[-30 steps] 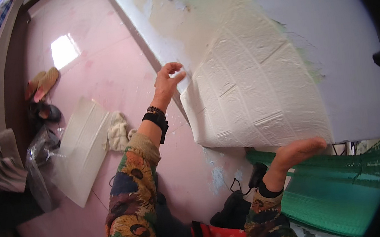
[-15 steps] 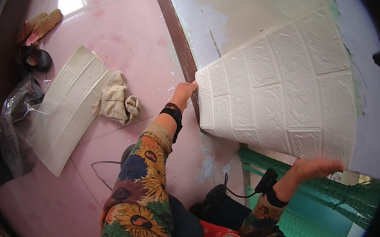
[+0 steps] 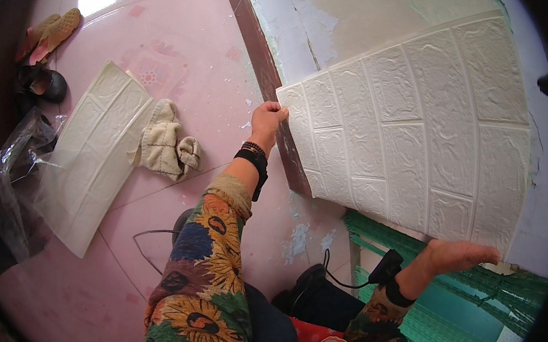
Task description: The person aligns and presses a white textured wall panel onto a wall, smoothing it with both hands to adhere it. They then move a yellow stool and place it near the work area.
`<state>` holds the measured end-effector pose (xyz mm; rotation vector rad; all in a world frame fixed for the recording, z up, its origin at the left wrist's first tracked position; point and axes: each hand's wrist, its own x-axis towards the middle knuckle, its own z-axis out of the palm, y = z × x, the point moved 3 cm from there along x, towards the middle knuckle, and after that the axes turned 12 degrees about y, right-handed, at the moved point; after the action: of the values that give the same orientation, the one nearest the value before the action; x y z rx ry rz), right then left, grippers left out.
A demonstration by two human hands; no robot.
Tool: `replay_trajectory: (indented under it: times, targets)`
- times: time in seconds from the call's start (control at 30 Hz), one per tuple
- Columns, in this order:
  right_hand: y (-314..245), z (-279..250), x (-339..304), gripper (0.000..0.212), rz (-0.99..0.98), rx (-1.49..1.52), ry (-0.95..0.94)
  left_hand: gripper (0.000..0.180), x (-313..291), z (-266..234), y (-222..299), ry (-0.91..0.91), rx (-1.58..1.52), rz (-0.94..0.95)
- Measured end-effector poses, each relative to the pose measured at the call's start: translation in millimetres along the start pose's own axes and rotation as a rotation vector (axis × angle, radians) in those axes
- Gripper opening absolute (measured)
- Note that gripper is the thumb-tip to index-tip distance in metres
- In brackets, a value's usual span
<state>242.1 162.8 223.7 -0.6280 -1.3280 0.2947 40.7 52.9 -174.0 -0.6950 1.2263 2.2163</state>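
Note:
A white foam wall panel (image 3: 400, 131) with a raised brick pattern leans across the lower wall, bowed along its near side. My left hand (image 3: 269, 123) pinches its left edge just below the upper left corner, over the brown skirting. Beside the panel's near right corner is my right hand (image 3: 460, 253), with straight fingers laid together along the edge. It seems to hold that edge, though the thumb side is partly hidden. Black bands circle both wrists, and a small black device (image 3: 385, 267) on a cord hangs by the right one.
Another white brick-pattern panel (image 3: 96, 159), partly under clear plastic (image 3: 21, 177), lies on the pink tiled floor with a beige cloth (image 3: 163, 142). Shoes (image 3: 48, 84) stand at the far left. Brown skirting (image 3: 261, 52) borders a peeling wall (image 3: 363, 1). Green netting (image 3: 479, 283) covers something near my right arm.
The panel's left edge has tilted and its far left corner sits higher, with the panel spread flatter. My left hand has turned, so its thumb now shows. The view has shifted slightly.

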Motion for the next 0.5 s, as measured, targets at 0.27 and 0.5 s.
replay_trajectory:
  times: [0.27,0.5]
  targets:
    - [7.8,-6.6,5.2,0.091,0.018,0.018,-0.004,0.012,-2.7,19.5,-6.8,0.329,0.416,0.048]
    - [2.0,-5.0,1.6,0.089,-0.031,-0.025,0.04,0.012,-16.5,33.6,11.3,0.481,0.674,0.105]
